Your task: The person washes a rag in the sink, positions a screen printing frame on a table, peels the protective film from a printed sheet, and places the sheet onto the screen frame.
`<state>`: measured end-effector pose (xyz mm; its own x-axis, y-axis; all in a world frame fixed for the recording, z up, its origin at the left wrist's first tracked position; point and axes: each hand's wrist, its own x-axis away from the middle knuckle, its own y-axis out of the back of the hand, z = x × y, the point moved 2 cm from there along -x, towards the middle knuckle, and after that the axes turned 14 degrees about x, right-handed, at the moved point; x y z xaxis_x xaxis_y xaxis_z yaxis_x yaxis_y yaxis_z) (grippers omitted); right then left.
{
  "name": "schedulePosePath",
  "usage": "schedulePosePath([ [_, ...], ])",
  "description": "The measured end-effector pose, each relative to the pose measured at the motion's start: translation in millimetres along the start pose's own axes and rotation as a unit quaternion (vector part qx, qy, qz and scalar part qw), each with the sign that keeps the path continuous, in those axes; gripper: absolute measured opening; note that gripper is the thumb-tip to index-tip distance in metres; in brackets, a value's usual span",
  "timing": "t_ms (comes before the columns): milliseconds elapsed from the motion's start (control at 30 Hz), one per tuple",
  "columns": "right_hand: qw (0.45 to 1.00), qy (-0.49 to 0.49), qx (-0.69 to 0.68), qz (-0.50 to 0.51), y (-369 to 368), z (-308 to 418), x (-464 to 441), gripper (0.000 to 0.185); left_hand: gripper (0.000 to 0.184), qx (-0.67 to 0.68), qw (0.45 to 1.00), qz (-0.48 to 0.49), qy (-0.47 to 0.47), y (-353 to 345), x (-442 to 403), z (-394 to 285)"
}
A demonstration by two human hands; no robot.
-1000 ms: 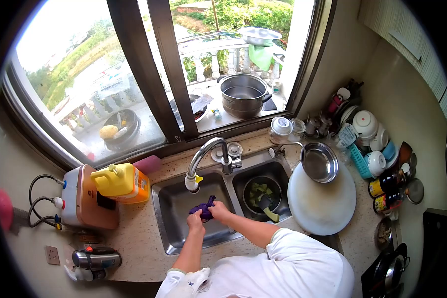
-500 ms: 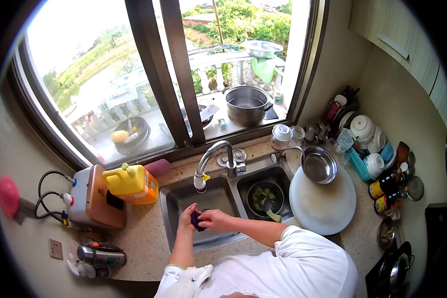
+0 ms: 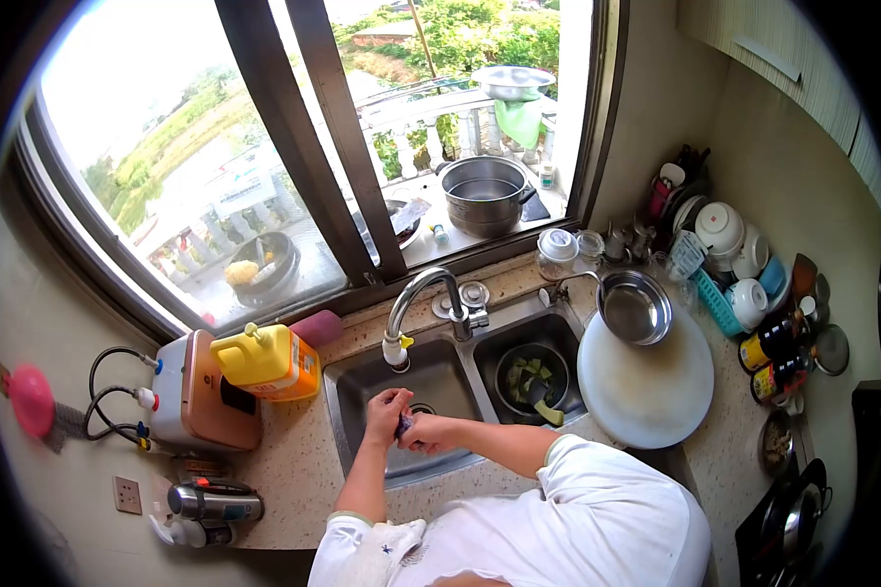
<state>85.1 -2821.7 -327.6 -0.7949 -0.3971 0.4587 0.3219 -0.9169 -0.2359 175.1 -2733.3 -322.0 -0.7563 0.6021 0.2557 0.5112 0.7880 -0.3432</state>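
Over the left sink basin (image 3: 450, 377), my left hand (image 3: 386, 409) and my right hand (image 3: 429, 433) are closed close together around a small dark purple cloth (image 3: 403, 425). Only a crumpled bit of it shows between my fingers; the rest is hidden, so I am not certain of its kind. The faucet (image 3: 421, 279) arches above the basin, with its spout a little above my hands. In the right basin sits a dark pot (image 3: 503, 391) holding green vegetable pieces (image 3: 533, 374) and a utensil with a pale green handle (image 3: 550, 415).
Right of the sink, a round white cutting board (image 3: 646, 396) carries a metal bowl (image 3: 635, 308). A yellow jug (image 3: 269, 362) and a pinkish water appliance (image 3: 210, 391) stand at left. Bowls and a teal basket (image 3: 719, 305) crowd the right corner. Beyond the window stands a large pot (image 3: 485, 194).
My hands have closed tighter around the purple cloth, with my right hand now curled into a fist, and less of it shows. The view has shifted slightly.
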Motion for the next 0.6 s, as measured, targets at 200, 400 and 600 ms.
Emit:
schedulePosePath([
  [200,0.853,0.019,0.462,-0.241,-10,-8,-9,0.021,0.016,-0.051,0.981,-0.183,-0.04,20,-24,55],
  [400,0.797,-0.068,0.552,-0.237,-11,-11,0,0.029,0.02,-0.055,0.89,-0.446,0.078,57,-46,113],
  [600,0.804,-0.041,0.549,-0.225,-22,1,10,0.036,0.022,0.233,0.897,-0.323,0.19,25,-10,48],
])
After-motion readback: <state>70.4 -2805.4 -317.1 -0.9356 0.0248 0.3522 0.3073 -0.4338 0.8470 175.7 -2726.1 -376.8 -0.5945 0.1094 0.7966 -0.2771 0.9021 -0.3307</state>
